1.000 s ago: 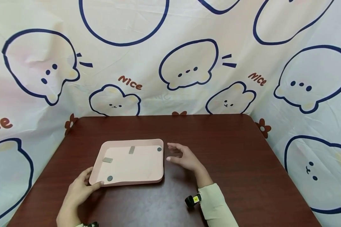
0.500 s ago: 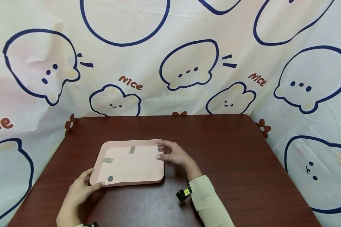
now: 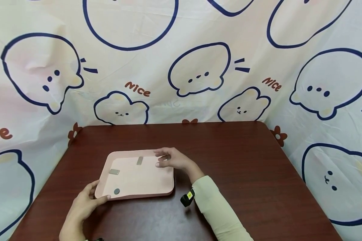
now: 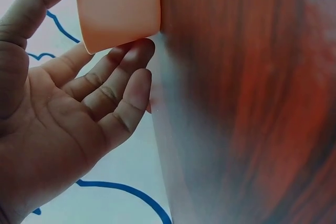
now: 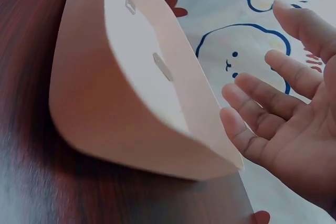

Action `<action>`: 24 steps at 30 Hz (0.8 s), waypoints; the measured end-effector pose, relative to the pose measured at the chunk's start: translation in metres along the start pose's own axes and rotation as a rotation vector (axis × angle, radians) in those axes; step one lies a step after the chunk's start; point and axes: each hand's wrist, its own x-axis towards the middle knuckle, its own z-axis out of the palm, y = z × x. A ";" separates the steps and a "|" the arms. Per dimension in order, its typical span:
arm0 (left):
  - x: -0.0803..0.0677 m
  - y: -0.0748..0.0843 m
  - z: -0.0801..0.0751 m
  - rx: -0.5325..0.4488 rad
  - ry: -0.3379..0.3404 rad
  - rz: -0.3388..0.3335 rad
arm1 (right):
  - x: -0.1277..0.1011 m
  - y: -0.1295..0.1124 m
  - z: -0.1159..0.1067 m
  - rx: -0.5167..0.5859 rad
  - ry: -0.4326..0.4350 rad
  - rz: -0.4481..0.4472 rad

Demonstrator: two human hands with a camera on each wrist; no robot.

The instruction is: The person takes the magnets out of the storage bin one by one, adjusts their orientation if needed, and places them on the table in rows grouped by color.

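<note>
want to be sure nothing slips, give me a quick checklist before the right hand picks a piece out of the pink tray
1. Left hand steadies the tray at its near left corner: ok.
2. Right hand over the tray's far right corner, fingers relaxed, holding nothing: ok.
3. Round piece under the right hand: hidden, cannot tell.
4. Other round piece and two flat bars lie apart inside the tray: ok.
5. Tray flat on the table: ok.

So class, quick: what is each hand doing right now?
Left hand: thumb and fingers grip the near left corner of the pink tray.
Right hand: open, fingers spread over the tray's far right corner, holding nothing.
</note>
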 end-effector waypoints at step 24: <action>0.000 0.004 -0.004 0.034 -0.011 -0.001 | 0.051 0.002 0.027 0.136 -0.053 0.202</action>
